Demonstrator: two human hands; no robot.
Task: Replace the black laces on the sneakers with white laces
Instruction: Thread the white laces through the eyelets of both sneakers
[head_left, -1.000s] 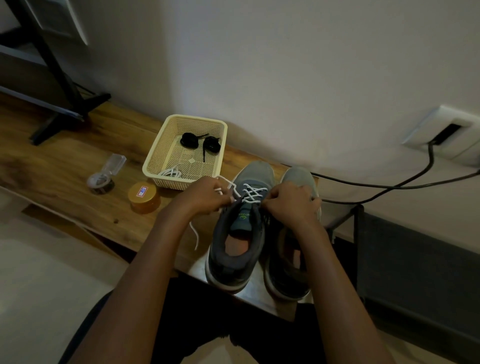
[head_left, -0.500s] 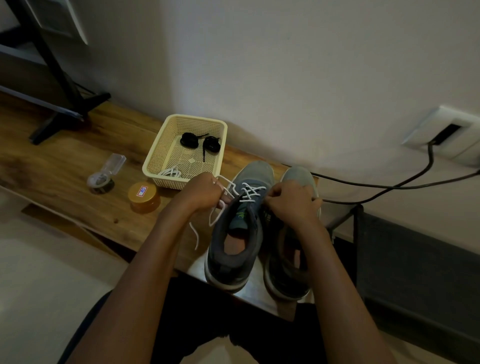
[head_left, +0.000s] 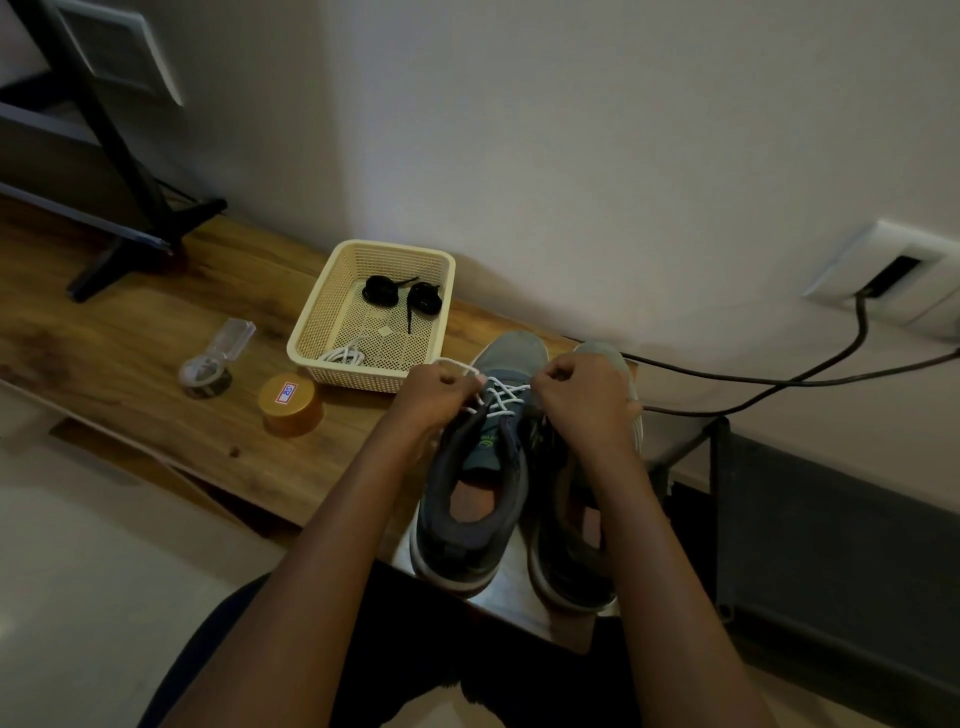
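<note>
Left hand (head_left: 439, 392) and right hand (head_left: 584, 402), fingers curled, each pinch the white lace (head_left: 501, 396) on the sneaker (head_left: 470, 499) beside the basket (head_left: 311, 332).

Grey sneakers (head_left: 470, 499) side by side, white lace (head_left: 501, 395) crisscrossed on left one, black laces (head_left: 402, 296) coiled in basket (head_left: 317, 338)

1. Counter (head_left: 130, 358): wood-grain, smooth, low sheen
2. Basket (head_left: 316, 318): cream plastic, perforated mesh, matt
3. Sneakers (head_left: 511, 349): grey cloth uppers, matt
4. White lace (head_left: 501, 397): woven cord, matt
5. Amber jar (head_left: 291, 408): smooth glossy plastic
</note>
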